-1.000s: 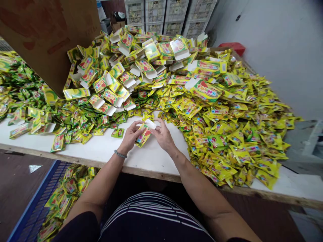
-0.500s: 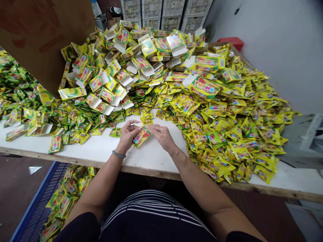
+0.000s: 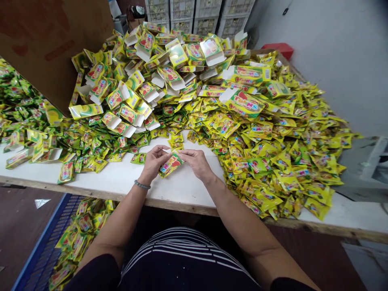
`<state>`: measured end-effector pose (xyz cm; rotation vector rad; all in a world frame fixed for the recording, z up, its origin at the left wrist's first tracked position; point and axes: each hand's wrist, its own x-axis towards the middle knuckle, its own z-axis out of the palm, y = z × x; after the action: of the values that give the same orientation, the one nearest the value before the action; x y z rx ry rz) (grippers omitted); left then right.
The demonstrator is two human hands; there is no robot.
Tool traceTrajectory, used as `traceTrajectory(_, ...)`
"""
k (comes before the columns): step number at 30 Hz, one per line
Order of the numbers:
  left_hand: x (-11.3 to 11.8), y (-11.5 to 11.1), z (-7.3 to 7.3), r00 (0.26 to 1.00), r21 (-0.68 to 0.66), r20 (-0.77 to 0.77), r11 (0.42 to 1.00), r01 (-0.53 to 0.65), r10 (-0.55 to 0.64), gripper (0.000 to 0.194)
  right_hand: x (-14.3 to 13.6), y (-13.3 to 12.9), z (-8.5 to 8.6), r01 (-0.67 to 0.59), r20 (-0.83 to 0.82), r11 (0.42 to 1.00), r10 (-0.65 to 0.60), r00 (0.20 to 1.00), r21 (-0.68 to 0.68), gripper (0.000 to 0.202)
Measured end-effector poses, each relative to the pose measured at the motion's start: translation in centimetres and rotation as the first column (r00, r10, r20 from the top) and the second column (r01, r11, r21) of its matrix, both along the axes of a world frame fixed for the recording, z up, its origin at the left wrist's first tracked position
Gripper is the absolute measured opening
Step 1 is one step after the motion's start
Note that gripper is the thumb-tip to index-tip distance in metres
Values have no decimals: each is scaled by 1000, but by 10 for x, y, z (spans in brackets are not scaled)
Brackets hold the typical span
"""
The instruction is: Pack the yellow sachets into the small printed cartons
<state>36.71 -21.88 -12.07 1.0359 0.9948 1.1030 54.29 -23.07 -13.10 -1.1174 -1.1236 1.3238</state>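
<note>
A small yellow-green printed carton [image 3: 170,165] is tilted between my two hands, above the white tabletop [image 3: 178,192]. My left hand [image 3: 154,161], with a beaded bracelet at the wrist, is closed on the carton's left side. The fingers of my right hand [image 3: 195,161] pinch its upper right end. My fingers partly cover that end, so its flap is hard to make out. Just beyond my hands lie a few yellow packets [image 3: 176,141], and a green packet [image 3: 138,158] rests left of my left hand.
Open-ended cartons [image 3: 145,91] are heaped at the back. Yellow packets [image 3: 273,161] pile up on the right, green packets [image 3: 100,137] on the left. A large cardboard box [image 3: 57,48] leans at the back left. Below the table edge stands a blue crate [image 3: 42,242] holding packets.
My right hand has shifted very slightly at the carton's end. Both hands keep their hold, and the piles stay as they were.
</note>
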Motion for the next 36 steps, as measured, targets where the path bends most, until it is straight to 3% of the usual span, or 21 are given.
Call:
traceTrajectory(5,0,0,0,996,-49,41,996,-77,79,46,-5,-13,4,-84,145,986,63,987,143,32)
traceTrajectory(10,-3,-2,2,985,-101,101,986,-132,142,49,-23,-29,5,-28,339,953,-80,937,302,42)
traceTrajectory(18,2,-1,0,989,-87,97,991,-105,114,53,-19,-20,2,-61,310,946,-43,950,319,41)
traceTrajectory(21,-20,-6,11,996,-73,-26,993,-91,89,51,-19,-18,-3,-152,375,926,12,927,347,41)
traceTrajectory(23,-57,-17,32,970,-60,-243,998,-26,11,46,-19,-16,-7,-152,422,923,-13,906,354,38)
traceTrajectory(24,-82,-26,47,919,-48,-393,999,25,-42,44,-18,-14,-10,-123,450,928,-52,891,351,37)
traceTrajectory(25,-107,-35,64,819,-74,-561,992,100,-124,43,-16,-11,-12,-80,483,935,-103,870,345,35)
traceTrajectory(27,-155,-52,98,531,-236,-790,952,195,-305,42,-12,-4,-16,16,556,941,-213,804,339,32)
traceTrajectory(29,-182,-65,123,276,-296,-902,942,162,-331,44,-8,4,-20,66,627,931,-294,721,359,30)
traceTrajectory(30,-186,-67,128,175,-255,-945,958,132,-275,45,-7,8,-22,63,658,925,-314,685,375,31)
traceTrajectory(32,-175,-62,124,45,-131,-990,987,91,-136,46,-7,15,-27,8,710,920,-309,633,393,33)
traceTrajectory(36,-118,-20,74,-109,16,-994,995,-98,5,50,-9,22,-37,-102,795,937,-221,565,333,28)
